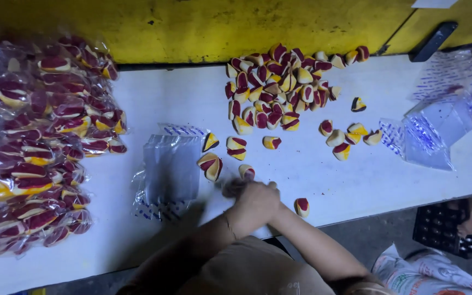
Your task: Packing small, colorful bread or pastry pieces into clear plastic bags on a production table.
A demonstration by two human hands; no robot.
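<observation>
My two hands meet near the table's front edge, pressed close together. My left hand [237,191] is blurred, and its fingers lie just below a striped candy [246,171]. My right hand [262,201] lies against it with curled fingers. Whatever is between the hands is hidden. Red, yellow and cream striped candies lie loose around them: one [301,206] right of my right hand, two [211,165] just above my left. A flat stack of clear plastic bags [170,169] lies left of my hands.
A large heap of loose candies [277,87] sits at the back of the white table [356,180]. Filled candy bags [39,142] pile up on the left. More empty clear bags [432,131] lie right. A yellow wall [192,27] stands behind. A black crate [443,229] is on the floor.
</observation>
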